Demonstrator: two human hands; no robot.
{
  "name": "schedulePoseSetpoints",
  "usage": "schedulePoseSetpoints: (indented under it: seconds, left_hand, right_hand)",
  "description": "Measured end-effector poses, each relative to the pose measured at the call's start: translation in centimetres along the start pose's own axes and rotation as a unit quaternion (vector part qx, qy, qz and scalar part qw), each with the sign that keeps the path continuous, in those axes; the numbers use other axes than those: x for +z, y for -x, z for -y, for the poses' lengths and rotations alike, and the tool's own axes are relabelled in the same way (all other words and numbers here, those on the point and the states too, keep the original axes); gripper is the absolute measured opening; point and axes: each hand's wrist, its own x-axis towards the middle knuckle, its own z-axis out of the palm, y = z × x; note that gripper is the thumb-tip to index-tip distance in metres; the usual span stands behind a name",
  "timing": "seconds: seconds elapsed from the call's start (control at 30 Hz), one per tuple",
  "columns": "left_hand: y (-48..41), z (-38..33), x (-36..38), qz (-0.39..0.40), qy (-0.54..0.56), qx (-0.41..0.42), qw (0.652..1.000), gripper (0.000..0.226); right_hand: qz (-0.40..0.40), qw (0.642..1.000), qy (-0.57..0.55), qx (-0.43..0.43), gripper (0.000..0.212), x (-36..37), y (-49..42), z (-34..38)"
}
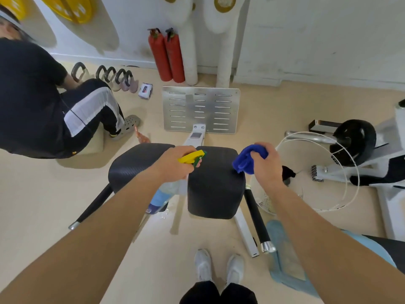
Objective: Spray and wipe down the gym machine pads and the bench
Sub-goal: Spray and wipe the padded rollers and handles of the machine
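Two red fire extinguishers (160,58) are stood well beyond the left hand (175,164). A wire fan guard (291,159) is laid just beside the right hand (266,165).

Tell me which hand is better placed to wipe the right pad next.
The right hand: it grips the blue cloth just over the right pad, at its far right corner. The left hand is occupied, holding the spray bottle beside that pad.
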Motion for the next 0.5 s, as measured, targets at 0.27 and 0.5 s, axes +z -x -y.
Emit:
schedulePoseSetpoints:
  seconds: [0.27,0.5]
  left_hand:
    - [-0.5,-3.5,-4.3,0.028,-0.012,0.046,0.998,0.023]
    - [-5.4,-3.7,-8.2,0.111,-0.105,0.108,0.982,0.034]
  right_hand:
    - [-0.017,0.999,-0.04,0.019,0.024,-1.4,-0.6,1.9]
    - [-0.091,0.992,-0.057,0.067,0.021,-0.5,-0.7,1.7]
